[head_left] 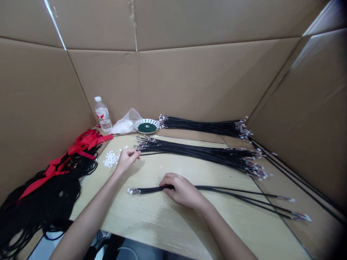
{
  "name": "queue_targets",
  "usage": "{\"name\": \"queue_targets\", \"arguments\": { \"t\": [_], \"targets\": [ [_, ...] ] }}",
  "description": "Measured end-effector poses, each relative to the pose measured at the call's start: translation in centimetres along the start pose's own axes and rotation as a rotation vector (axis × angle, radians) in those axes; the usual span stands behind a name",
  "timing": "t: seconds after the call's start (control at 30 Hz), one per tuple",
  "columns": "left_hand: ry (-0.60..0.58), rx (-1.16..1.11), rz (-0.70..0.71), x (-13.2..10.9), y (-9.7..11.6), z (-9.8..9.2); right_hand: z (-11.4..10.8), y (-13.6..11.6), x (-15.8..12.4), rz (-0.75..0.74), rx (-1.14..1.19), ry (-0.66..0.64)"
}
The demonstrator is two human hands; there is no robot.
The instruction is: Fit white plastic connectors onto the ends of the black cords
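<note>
My right hand is closed around a few black cables low over the front of the table. Their left ends carry small white connectors, and their right ends fan apart with bare coloured wires. Thumb and fingertips pressed together, my left hand pinches the left end of a single black cable beside the middle bundle. The tip of that cable is hidden by the fingers. Just left of this hand lies a pile of small white connectors. The middle bundle of black cables stretches rightward, with wire ends showing.
Another cable bundle lies at the back near the cardboard wall. A patterned plate with dark green contents, a clear plastic bag and a water bottle stand back left. Black cords with red ribbon cover the left side.
</note>
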State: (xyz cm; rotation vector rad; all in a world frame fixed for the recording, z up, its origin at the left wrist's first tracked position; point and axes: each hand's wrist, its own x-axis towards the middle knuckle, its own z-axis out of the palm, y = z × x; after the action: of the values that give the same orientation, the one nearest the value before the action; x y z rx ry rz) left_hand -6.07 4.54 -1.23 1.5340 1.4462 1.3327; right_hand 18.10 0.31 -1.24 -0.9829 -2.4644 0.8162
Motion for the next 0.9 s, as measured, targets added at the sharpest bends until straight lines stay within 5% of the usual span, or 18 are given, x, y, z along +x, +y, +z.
{"name": "queue_targets", "arguments": {
  "t": [0.47,0.77,0.9],
  "targets": [
    [0.314,-0.188,-0.075,1.5,-1.3,-1.8,-1.0,3.2,0.4,0.155,0.015,0.33],
    [0.391,-0.328,-0.109,1.9,-1.6,-2.2,-0.8,3.8,1.0,0.167,-0.058,0.323],
    [0.39,-0.36,-0.095,1.9,-1.4,-2.1,-1.4,2.0,-0.5,0.056,-0.181,0.109]
  ]
}}
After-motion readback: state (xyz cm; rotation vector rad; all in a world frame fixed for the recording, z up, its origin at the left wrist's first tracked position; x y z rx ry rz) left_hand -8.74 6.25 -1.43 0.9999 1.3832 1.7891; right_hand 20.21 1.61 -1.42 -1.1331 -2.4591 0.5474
